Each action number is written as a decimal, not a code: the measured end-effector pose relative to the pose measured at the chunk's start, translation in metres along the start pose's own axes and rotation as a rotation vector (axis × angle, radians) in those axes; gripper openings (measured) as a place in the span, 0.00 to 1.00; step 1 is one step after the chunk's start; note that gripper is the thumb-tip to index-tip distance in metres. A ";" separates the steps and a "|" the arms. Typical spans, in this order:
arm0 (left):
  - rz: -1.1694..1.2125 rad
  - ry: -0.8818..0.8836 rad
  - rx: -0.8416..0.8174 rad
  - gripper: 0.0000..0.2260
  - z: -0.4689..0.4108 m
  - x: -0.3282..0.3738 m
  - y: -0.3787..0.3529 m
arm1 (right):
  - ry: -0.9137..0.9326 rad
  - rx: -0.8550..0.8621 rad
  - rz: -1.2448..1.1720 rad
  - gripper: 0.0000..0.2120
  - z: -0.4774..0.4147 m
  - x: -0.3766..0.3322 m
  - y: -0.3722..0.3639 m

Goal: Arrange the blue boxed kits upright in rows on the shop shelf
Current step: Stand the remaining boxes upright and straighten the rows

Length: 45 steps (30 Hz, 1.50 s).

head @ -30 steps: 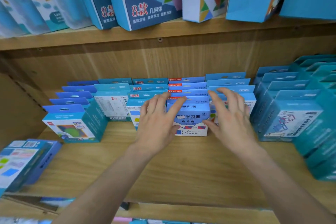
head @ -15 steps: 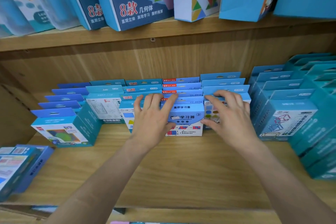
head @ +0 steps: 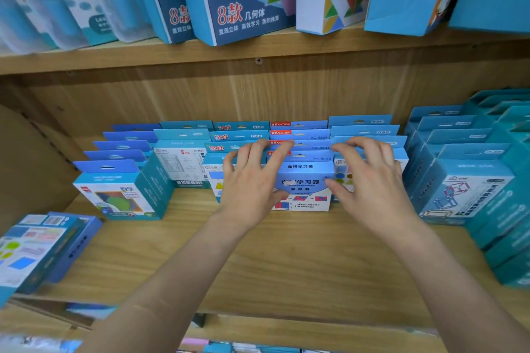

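Note:
Several rows of blue boxed kits stand upright on the wooden shelf (head: 286, 264). The front kit of the middle row (head: 305, 180) is light blue with Chinese print. My left hand (head: 252, 180) curls its fingers over the hang tabs of this row and the row to its left, with the thumb against the front kit's lower left face. My right hand (head: 370, 180) curls its fingers over the tabs of the row to the right (head: 370, 130), and its thumb touches the front kit's right edge.
Teal kits (head: 464, 186) stand in rows at the right, and another row with a colourful front kit (head: 117, 195) at the left. Two boxes (head: 37, 249) lie flat at the lower left edge. Large boxes (head: 243, 8) fill the upper shelf.
Both hands reached further in. Their fingers, straight a second ago, now curl over the kits' hang tabs on either side of the middle row.

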<state>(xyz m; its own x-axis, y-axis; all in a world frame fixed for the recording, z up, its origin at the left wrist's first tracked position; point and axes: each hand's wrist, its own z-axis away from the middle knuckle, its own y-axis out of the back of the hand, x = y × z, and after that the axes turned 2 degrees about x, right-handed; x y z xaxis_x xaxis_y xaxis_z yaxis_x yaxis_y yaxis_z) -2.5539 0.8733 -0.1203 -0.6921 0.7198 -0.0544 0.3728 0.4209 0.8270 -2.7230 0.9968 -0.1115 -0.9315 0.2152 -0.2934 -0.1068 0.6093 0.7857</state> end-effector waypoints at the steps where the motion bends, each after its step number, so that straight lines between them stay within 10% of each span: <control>1: 0.023 0.010 0.002 0.43 0.003 -0.002 0.005 | 0.007 0.027 -0.031 0.25 0.001 -0.005 0.003; 12: 0.253 0.262 0.081 0.12 0.110 -0.104 0.079 | 0.071 -0.277 -0.623 0.10 0.006 -0.105 0.000; 17: 0.168 0.385 -0.015 0.15 0.175 -0.205 0.116 | 0.138 -0.402 -0.673 0.09 0.010 -0.184 -0.029; 24: 0.008 0.348 -0.555 0.33 0.239 -0.306 0.136 | 0.293 -0.489 -0.598 0.08 0.019 -0.277 -0.066; 33: -0.025 0.123 0.055 0.14 0.223 -0.331 0.175 | 0.416 -0.594 -0.564 0.36 0.029 -0.361 -0.098; 36: 0.203 0.188 0.110 0.10 0.200 -0.327 0.197 | 0.423 -0.524 -0.642 0.31 0.026 -0.391 -0.097; 39: 0.477 0.397 0.239 0.05 0.188 -0.327 0.205 | 0.241 -0.521 -0.837 0.14 0.020 -0.403 -0.091; 45: 1.045 0.642 0.158 0.12 0.195 -0.325 0.209 | -0.330 -0.724 -1.350 0.18 0.018 -0.405 -0.087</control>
<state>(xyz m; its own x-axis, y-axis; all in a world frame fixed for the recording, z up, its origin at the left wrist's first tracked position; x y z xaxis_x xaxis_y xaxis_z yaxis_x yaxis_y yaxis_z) -2.1307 0.8348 -0.0390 -0.1790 0.3687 0.9122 0.9682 -0.0986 0.2298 -2.3301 0.8703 -0.0707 0.0909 0.0439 -0.9949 -0.9957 0.0207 -0.0901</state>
